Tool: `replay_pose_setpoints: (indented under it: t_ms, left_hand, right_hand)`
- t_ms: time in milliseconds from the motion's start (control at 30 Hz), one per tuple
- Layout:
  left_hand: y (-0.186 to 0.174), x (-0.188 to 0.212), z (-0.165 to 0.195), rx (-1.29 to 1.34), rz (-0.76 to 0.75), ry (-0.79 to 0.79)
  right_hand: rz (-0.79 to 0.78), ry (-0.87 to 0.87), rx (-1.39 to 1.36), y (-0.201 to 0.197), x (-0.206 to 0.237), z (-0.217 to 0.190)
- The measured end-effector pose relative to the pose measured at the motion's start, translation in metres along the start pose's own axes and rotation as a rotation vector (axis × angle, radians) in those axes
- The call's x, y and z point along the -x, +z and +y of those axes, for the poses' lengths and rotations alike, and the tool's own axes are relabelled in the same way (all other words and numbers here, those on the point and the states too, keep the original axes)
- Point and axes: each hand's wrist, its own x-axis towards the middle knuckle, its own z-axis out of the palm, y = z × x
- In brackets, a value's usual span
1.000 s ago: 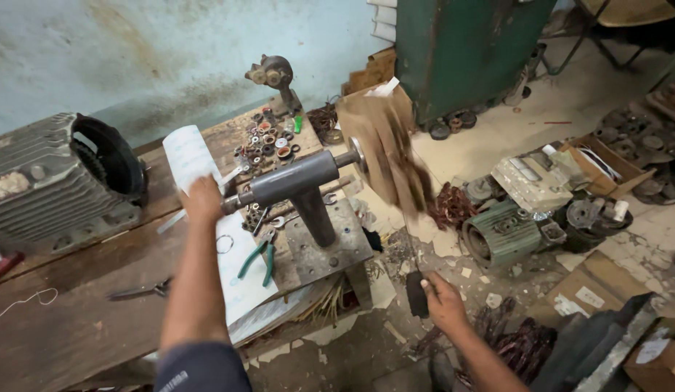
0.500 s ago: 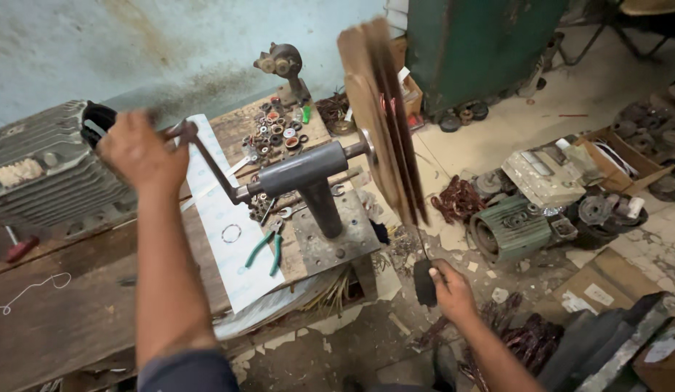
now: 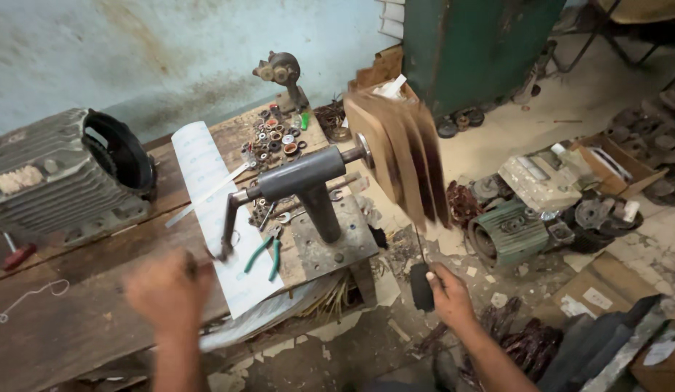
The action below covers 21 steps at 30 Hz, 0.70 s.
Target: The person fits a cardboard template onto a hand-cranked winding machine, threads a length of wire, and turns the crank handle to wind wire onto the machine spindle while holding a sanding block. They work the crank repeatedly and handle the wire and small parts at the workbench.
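The left hand (image 3: 169, 290), blurred, closes its fingers around the crank handle (image 3: 225, 234) of the winding machine (image 3: 308, 185) bolted on the wooden desk (image 3: 76, 312). The right hand (image 3: 448, 294) grips a small dark block (image 3: 421, 286) below the blurred wooden former (image 3: 395, 156), a thin wire (image 3: 419, 245) running up between them.

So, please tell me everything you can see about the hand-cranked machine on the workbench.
The winding machine is dark grey metal: a horizontal tube on a short post, fixed to a drilled steel plate at the edge of the wooden bench. A bent crank hangs from its left end; the left hand is at the crank's handle, blurred. On the right end a brown wooden former is motion-blurred. The right hand holds a dark block below it.
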Motion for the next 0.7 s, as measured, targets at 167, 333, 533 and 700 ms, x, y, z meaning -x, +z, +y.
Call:
replay_pose_setpoints:
  t_ms: [167, 333, 533, 700]
  left_hand:
    - [0.067, -0.164, -0.024, 0.006, 0.136, 0.002]
    - [0.152, -0.146, 0.007, -0.072, -0.419, 0.063]
    - [0.099, 0.026, 0.039, 0.064, -0.472, 0.064]
    - [0.006, 0.011, 0.006, -0.118, -0.067, -0.010]
  right_hand:
    - [-0.018, 0.003, 0.014, 0.002, -0.006, -0.004]
    - [0.006, 0.031, 0.095, 0.008, -0.008, -0.003]
    - [-0.012, -0.007, 0.031, 0.004, -0.002, 0.003]
    - [0.039, -0.061, 0.071, 0.001, -0.002, 0.003]
